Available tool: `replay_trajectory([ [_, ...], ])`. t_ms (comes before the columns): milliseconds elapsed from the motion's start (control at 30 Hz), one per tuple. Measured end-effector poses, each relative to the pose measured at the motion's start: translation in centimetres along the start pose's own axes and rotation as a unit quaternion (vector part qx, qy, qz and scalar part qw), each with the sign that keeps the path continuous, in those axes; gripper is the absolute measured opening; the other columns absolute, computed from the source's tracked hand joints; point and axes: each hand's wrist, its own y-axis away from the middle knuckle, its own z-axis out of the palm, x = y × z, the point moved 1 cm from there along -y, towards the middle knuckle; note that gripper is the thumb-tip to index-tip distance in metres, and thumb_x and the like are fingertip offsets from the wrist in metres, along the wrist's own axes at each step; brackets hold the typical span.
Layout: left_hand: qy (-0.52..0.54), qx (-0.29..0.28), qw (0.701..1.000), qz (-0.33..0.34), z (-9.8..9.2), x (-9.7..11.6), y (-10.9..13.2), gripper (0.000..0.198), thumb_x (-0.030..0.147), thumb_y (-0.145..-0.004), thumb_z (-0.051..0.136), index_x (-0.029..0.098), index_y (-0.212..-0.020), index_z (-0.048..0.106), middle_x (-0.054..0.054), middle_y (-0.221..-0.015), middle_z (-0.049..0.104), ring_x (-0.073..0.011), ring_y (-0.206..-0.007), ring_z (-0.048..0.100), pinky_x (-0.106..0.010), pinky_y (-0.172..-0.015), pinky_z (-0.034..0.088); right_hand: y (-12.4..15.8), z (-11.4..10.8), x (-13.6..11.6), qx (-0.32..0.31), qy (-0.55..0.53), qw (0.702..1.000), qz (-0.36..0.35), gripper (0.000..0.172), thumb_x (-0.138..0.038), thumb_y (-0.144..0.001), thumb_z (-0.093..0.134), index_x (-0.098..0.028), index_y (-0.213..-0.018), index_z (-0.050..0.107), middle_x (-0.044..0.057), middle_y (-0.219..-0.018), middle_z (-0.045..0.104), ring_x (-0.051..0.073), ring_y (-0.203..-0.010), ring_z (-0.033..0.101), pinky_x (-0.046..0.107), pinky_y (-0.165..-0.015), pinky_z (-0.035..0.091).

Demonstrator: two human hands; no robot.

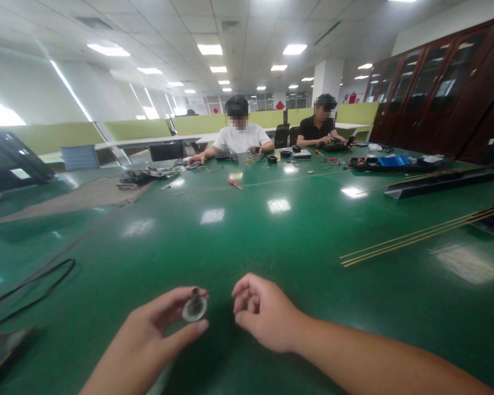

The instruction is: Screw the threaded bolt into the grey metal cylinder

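My left hand (156, 334) pinches a small round metal part (195, 308) with a dark stub on top, between thumb and forefinger, just above the green table (247, 241). My right hand (263, 318) is close to its right, fingers curled inward in a loose fist, a short gap away from the part. Whether anything sits inside those curled fingers is hidden.
A black cable (33, 288) loops at the left edge. Thin brass rods (424, 233) lie at the right, dark long trays (440, 184) beyond them. A red screwdriver (234, 184) lies mid-table. Two people (241, 137) sit at the far side among tools and parts.
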Motion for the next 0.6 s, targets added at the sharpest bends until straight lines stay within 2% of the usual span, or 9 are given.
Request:
replay_trajectory([
  [67,0.012,-0.059,0.997,0.039,2.6,1.4,-2.6,0.039,0.043,-0.078,0.08,0.025,-0.112,0.074,-0.005,-0.103,0.076,-0.027,-0.096,0.071,-0.034,-0.089,0.057,-1.0,-1.3,0.0,0.103,-0.066,0.992,-0.018,0.032,-0.007,-0.067,0.065,-0.019,-0.097,0.06,-0.004,-0.083,0.062,0.007,-0.052,0.045,0.02,-0.048,0.035],
  [133,-0.005,-0.089,0.993,0.077,4.8,1.9,-4.3,0.032,0.041,-0.087,0.071,0.027,-0.116,0.072,-0.003,-0.107,0.074,-0.0244,-0.098,0.069,-0.033,-0.091,0.054,-1.8,-2.4,0.1,0.166,-0.094,0.982,-0.018,0.022,-0.022,-0.079,0.061,-0.02,-0.1,0.055,-0.003,-0.084,0.059,0.007,-0.05,0.045,0.02,-0.047,0.035],
  [167,-0.007,-0.092,0.992,0.089,5.6,1.6,-4.8,0.031,0.04,-0.09,0.066,0.027,-0.118,0.071,-0.003,-0.107,0.074,-0.0233,-0.097,0.069,-0.032,-0.091,0.053,-2.1,-2.8,0.1,0.19,-0.103,0.976,-0.018,0.02,-0.03,-0.084,0.057,-0.021,-0.101,0.053,-0.003,-0.084,0.058,0.008,-0.05,0.045,0.021,-0.047,0.035],
  [233,-0.01,-0.096,0.99,0.104,6.5,0.3,-5.2,0.031,0.037,-0.093,0.062,0.028,-0.122,0.069,-0.003,-0.109,0.073,-0.0225,-0.099,0.068,-0.031,-0.092,0.052,-2.4,-3.1,0.1,0.219,-0.11,0.969,-0.018,0.026,-0.044,-0.091,0.051,-0.021,-0.104,0.052,-0.001,-0.087,0.058,0.008,-0.051,0.045,0.023,-0.049,0.037],
  [300,-0.008,-0.104,0.988,0.11,6.7,-1.3,-5.3,0.032,0.037,-0.092,0.064,0.03,-0.123,0.068,-0.003,-0.113,0.072,-0.0234,-0.104,0.067,-0.031,-0.095,0.051,-2.1,-2.9,0.1,0.216,-0.114,0.97,-0.014,0.033,-0.05,-0.092,0.052,-0.02,-0.105,0.053,0.0,-0.089,0.058,0.01,-0.056,0.047,0.024,-0.054,0.041],
  [367,0.015,-0.105,0.99,0.094,6.7,-2.4,-5.3,0.034,0.037,-0.09,0.067,0.03,-0.123,0.066,-0.004,-0.119,0.07,-0.0247,-0.11,0.066,-0.032,-0.099,0.05,-1.6,-2.4,-0.1,0.169,-0.101,0.98,-0.014,0.031,-0.046,-0.093,0.053,-0.02,-0.109,0.054,0.002,-0.096,0.057,0.011,-0.064,0.052,0.026,-0.061,0.044],
  [433,0.057,-0.098,0.992,0.062,6.7,-2.8,-5.3,0.034,0.038,-0.089,0.068,0.029,-0.122,0.063,-0.004,-0.121,0.07,-0.0247,-0.111,0.066,-0.032,-0.099,0.051,-1.0,-1.9,-0.2,0.12,-0.088,0.989,-0.021,0.03,-0.035,-0.089,0.059,-0.02,-0.114,0.054,0.002,-0.102,0.057,0.012,-0.071,0.053,0.027,-0.068,0.045],
  [500,0.091,-0.085,0.992,0.035,6.8,-2.7,-5.5,0.031,0.038,-0.089,0.068,0.027,-0.117,0.061,-0.004,-0.115,0.07,-0.0237,-0.107,0.068,-0.031,-0.095,0.053,-0.6,-1.6,-0.2,0.09,-0.059,0.994,-0.01,0.04,-0.018,-0.077,0.064,-0.022,-0.116,0.053,0.001,-0.105,0.057,0.012,-0.073,0.052,0.026,-0.07,0.043],
  [600,0.107,-0.065,0.992,0.017,7.0,-2.5,-5.6,0.027,0.036,-0.088,0.066,0.025,-0.112,0.059,-0.003,-0.106,0.07,-0.0225,-0.1,0.068,-0.03,-0.089,0.053,-0.5,-1.5,0.1,0.102,0.016,0.993,0.049,0.047,-0.005,-0.07,0.059,-0.023,-0.114,0.053,-0.006,-0.072,0.051,0.012,-0.062,0.048,0.025,-0.061,0.037],
])
